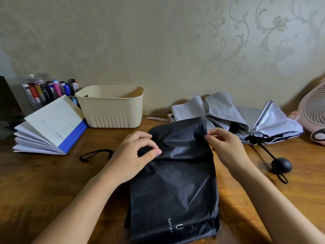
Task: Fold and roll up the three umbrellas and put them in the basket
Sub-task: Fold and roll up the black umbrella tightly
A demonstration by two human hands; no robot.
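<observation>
On a brown wooden table [44, 182] against a pale wall with embossed floral wallpaper [246, 41], a collapsed black fabric umbrella [175, 187] lies flat in front of the person — the left hand [133, 155] pinches a fold near its middle, and the right hand [226, 147] pinches its far edge. Behind it sprawls a half-folded grey umbrella with a round black handle [228, 117], while a cream ribbed plastic basket [110, 110] stands by the wall beside an open blue-edged book [51, 127] and a clear jar of markers [40, 90] — a pink fan [314, 110] at far right.

Nearest umbrella [174, 191] on the table [44, 187], second umbrella [246, 118] behind-right, basket [110, 110] behind-left, book [51, 127] far left.
</observation>
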